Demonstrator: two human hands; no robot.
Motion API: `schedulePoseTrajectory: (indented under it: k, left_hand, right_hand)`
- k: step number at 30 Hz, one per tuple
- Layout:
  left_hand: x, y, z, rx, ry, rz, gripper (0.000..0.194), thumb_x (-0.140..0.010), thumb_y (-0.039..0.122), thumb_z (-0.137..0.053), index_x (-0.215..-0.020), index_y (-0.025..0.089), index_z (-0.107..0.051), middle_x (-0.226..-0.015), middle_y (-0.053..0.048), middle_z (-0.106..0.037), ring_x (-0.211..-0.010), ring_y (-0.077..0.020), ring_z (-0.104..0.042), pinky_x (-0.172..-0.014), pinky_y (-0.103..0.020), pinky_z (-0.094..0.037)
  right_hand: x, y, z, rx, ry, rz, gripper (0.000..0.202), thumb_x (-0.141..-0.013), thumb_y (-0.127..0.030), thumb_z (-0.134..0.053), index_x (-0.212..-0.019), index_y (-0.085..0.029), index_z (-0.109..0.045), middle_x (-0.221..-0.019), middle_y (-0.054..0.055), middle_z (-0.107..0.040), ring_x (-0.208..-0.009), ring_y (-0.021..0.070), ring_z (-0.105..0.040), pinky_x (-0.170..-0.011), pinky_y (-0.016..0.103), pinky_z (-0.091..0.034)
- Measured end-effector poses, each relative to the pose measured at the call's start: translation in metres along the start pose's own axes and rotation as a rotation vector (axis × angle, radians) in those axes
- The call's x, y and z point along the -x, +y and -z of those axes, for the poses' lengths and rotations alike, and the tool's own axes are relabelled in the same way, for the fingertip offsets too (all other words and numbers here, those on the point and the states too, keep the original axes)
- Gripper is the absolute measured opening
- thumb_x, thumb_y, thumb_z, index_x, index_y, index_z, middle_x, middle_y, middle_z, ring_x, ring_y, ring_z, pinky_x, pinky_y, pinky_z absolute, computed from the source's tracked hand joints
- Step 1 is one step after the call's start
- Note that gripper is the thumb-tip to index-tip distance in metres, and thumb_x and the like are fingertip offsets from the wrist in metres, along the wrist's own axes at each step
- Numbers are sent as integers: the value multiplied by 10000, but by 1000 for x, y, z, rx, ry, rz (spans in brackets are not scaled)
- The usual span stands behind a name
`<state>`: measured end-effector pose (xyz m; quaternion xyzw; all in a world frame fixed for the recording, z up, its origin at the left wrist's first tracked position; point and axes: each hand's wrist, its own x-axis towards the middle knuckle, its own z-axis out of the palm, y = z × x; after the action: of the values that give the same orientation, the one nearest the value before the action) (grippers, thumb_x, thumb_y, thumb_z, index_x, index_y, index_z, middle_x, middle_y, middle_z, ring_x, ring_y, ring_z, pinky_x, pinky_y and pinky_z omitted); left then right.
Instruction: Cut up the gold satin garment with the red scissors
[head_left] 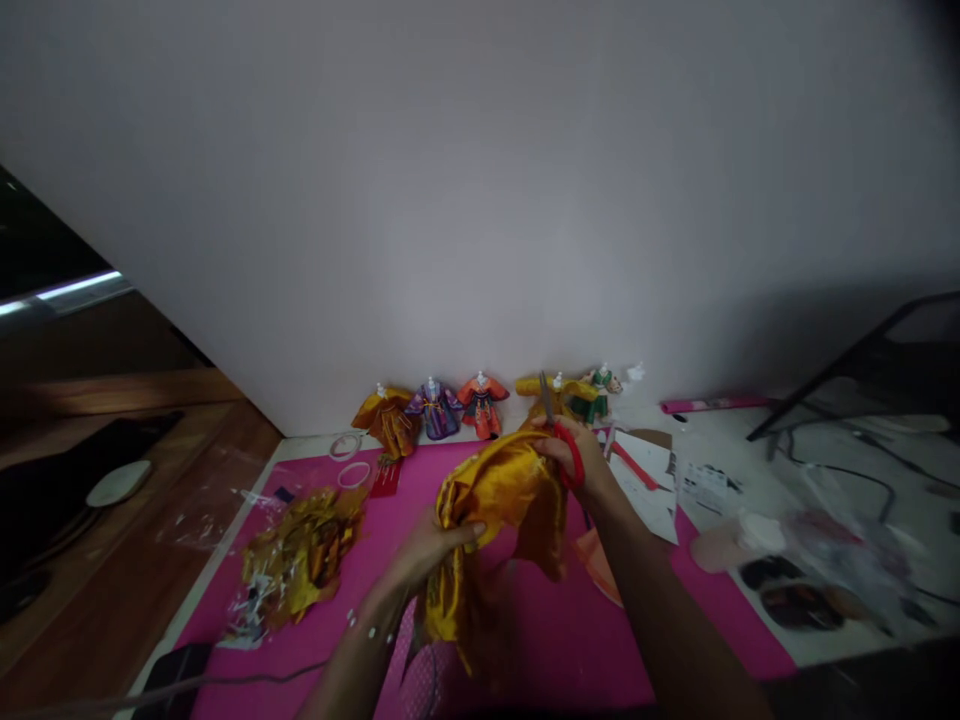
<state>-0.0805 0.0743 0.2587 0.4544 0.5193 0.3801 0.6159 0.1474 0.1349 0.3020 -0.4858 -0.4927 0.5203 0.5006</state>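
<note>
Both hands hold up a piece of shiny golden-yellow fabric (501, 488) above the pink mat (405, 500). My left hand (439, 545) is closed on its left side, thumb on top, with folds hanging below. My right hand (566, 460) grips the cloth's upper right edge and also has red-handled scissors (576, 455) in it, the blades pointing up and away. Some right-hand fingers are hidden by the cloth. Behind the fabric, small headless doll figures in robes stand against the wall, among them a purple one (434, 408) and an orange-red one (484, 403).
Yellow fabric scraps (307, 550) lie on clear plastic at the left. White tape rings (353, 475) sit near the mat's back edge. On the right are paper sheets (646, 490), a capped bottle (739, 542), dark glasses (799, 603) and a plastic bag (855, 550). A cable (255, 680) crosses the front left.
</note>
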Motion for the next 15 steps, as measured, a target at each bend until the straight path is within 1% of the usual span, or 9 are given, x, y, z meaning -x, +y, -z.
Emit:
schedulePoseTrajectory:
  k: [4,10,12,15]
  left_hand:
    - [4,6,5,50,12,-18,372,-619,261,-841,-973,179,-765,-1032,-70,-807,-1091,-320,-678,-970,-377,-492]
    - [12,14,8,163,95,18,374,-601,204,-778,-974,202,-752,-1044,-54,-805,-1124,-311,-668,-953,-336,-501]
    - [16,17,7,214,104,49,367,-595,193,-736,-962,202,-745,-1024,-60,-809,-1119,-326,-674,-929,-356,-522]
    - [21,23,4,269,94,114,351,-602,198,-703,-949,183,-746,-970,-83,-817,-1046,-360,-708,-908,-423,-543]
  right_hand:
    - [1,6,-1,-15,7,-31,215,-967,-335,-605,-1044,-138,-639,-908,19,-675,-690,143,-645,-627,291,-552]
    - [3,14,-3,-27,-2,-63,221,-971,-337,-600,-1062,-139,-635,-932,27,-679,-703,145,-652,-636,297,-559]
    - [4,16,-5,-37,-8,-64,229,-970,-348,-599,-1054,-139,-636,-941,30,-681,-720,151,-656,-650,304,-558]
    - [7,15,-7,-51,-18,-61,248,-953,-377,-607,-1020,-140,-637,-914,28,-688,-719,159,-659,-661,313,-548]
